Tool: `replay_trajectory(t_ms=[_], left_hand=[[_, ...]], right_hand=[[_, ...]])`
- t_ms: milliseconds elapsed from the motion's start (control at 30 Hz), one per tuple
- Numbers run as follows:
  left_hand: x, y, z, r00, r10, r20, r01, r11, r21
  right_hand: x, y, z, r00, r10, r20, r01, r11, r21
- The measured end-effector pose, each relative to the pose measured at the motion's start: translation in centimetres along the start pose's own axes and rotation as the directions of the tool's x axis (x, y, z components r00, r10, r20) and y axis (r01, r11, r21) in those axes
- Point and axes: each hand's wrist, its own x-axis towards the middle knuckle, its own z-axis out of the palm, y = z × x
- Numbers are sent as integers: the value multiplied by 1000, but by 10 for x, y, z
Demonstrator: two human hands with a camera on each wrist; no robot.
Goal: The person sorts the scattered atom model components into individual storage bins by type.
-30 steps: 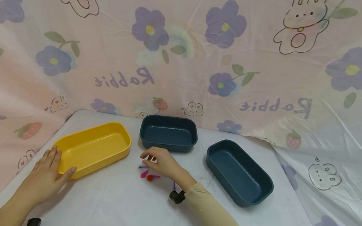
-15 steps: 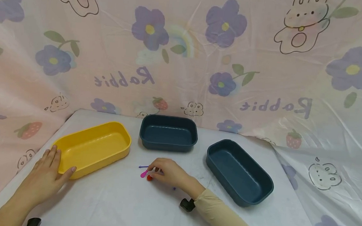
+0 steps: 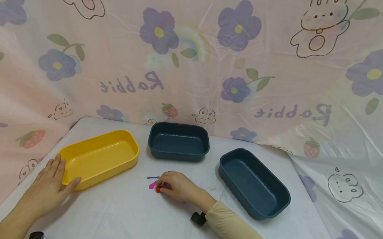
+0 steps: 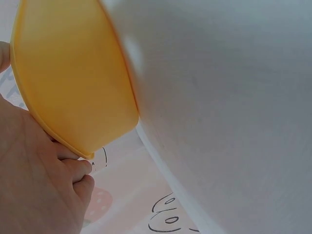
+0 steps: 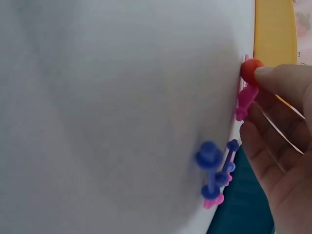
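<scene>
At the R hand (image 3: 177, 186), we held a narrow pinch: thumb and finger on the red ball (image 5: 250, 71), close to the white tabletop (image 3: 112, 218), approx. ctr. of the work area. A pink piece (image 5: 247, 97) sat just beside the ball (contact w/ the fingers we couldn't tell). Near the same fingertips, head view, lay a blue-purple stick (image 3: 153, 177); the R wrist view also gave us knob-ended blue pieces (image 5: 209, 158), somewhat blurred.

We rested the L hand (image 3: 49, 183) on the near-left end of the yellow tray (image 3: 102, 161), fingers nearly straight at the rim, thumb spread wide.

Beyond the R hand stood the rear dark blue tray (image 3: 177, 156); the angled dark blue tray (image 3: 254, 184) stood to its right. Behind all, we had a printed backdrop (image 3: 195, 67) w/ purple flowers, rabbits & reversed "Rabbit" lettering.
</scene>
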Motion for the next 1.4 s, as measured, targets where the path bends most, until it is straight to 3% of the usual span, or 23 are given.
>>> replay_trajectory(t_ms=[800, 1400], left_hand=[[-1, -1, 1, 1000, 13, -12, -13, 1000, 4], [-1, 0, 1, 1000, 4, -14, -4, 1000, -1]], right_hand=[[2, -3, 2, 1000, 9, 10, -9, 1000, 12], [1, -8, 0, 999, -16, -40, 17, 1000, 23]])
